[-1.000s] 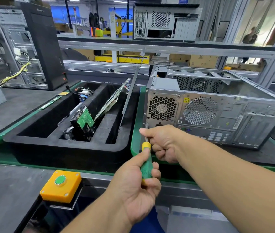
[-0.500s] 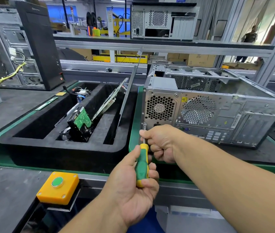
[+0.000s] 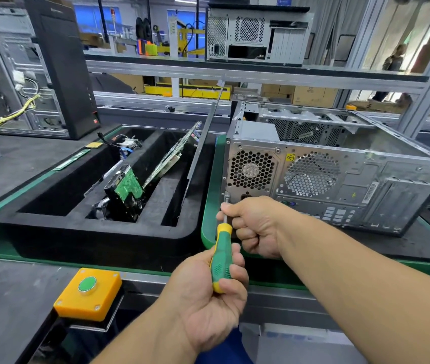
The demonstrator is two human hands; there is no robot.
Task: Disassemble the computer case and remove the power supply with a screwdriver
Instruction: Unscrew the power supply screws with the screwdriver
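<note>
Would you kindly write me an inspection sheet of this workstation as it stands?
Surface: dark bench mat with green edging.
Job's things: computer case on its side, panel off; screwdriver tip at its rear lower-left corner.
Clutter: black foam tray holding circuit boards and a drive; yellow button box.
Grips: left hand grips the screwdriver handle; right hand pinches its shaft.
Cables: yellow wires in the far-left case.
Surroundings: shelf with another case.

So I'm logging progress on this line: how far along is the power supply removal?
Done: the case lies open, side panel off. In hand: the left hand grips the screwdriver, tip at a rear screw near the case's lower left corner, while the right hand steadies the shaft. Left: the power supply is still inside, other screws visible.
</note>
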